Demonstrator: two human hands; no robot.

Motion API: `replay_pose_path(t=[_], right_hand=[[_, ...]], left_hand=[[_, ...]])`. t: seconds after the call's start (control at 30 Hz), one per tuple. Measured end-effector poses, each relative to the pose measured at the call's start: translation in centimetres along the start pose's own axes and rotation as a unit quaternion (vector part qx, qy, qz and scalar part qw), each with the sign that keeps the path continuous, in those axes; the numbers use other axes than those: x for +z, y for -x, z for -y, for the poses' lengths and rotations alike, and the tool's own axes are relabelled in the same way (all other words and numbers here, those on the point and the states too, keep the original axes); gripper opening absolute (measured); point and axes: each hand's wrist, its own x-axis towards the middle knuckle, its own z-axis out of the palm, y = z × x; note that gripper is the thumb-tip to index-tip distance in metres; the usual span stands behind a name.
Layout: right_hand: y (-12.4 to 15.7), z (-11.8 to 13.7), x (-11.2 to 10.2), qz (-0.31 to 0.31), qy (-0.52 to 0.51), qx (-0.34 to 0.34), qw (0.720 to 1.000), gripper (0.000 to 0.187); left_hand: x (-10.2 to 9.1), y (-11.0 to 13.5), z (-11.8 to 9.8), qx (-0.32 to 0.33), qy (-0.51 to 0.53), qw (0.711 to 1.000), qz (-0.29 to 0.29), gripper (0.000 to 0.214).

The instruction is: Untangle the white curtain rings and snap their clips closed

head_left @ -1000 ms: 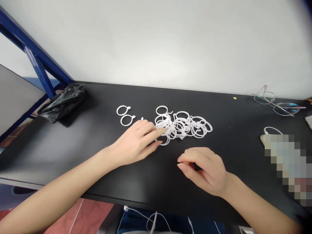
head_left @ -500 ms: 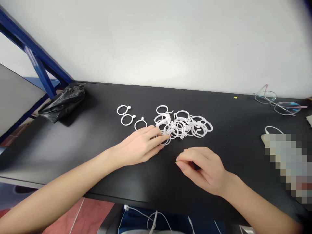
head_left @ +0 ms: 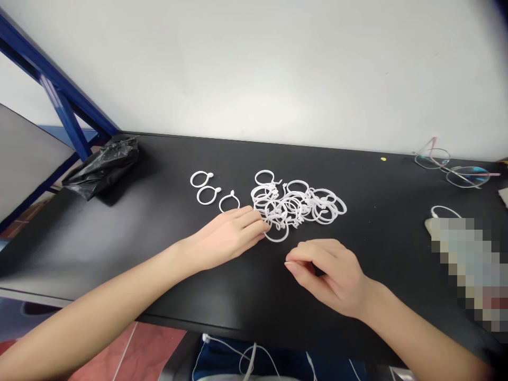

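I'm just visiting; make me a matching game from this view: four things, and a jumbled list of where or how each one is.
1. Black plastic bag
2. Eyeglasses
3. Left hand
4. Right hand

A. Curled, apart from the rings
B. Crumpled, at the left end of the black tabletop
C. At the near left edge of the pile of white plastic rings
D. Towards the right, near the wall

Pairs: 1-B, 2-D, 3-C, 4-A
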Motion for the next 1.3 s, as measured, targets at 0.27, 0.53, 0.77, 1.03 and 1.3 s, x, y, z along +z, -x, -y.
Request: replay_pose_path(t=[0.27,0.53,0.77,1.03,1.3], right_hand=[[-0.1,-0.1,0.1,0.013,-0.006,0.010,1.000,0.010],[-0.1,-0.1,0.0,0.021,-0.008,0.015,1.000,0.010],[-0.2,-0.1,0.1,0.030,0.003,0.019,0.999,0.011],[0.3,-0.8,0.1,0.000,0.094,0.080,0.992,0.004],[0.1,-1.1,0.2,0.081,0.101,0.202,0.971,0.035]], left_hand=[[0.1,0.0,0.1,0.006,0.004,1.000,-0.004,0.017],[0.0,0.1,0.1,0.009,0.019,0.999,-0.040,0.013],[-0.3,0.1,0.1,0.030,0.014,0.996,-0.089,0.009],[-0.3,0.5,0.4,0.031,-0.025,0.985,-0.167,0.004],[-0.4,0.5,0.4,0.035,-0.044,0.983,-0.177,0.003]])
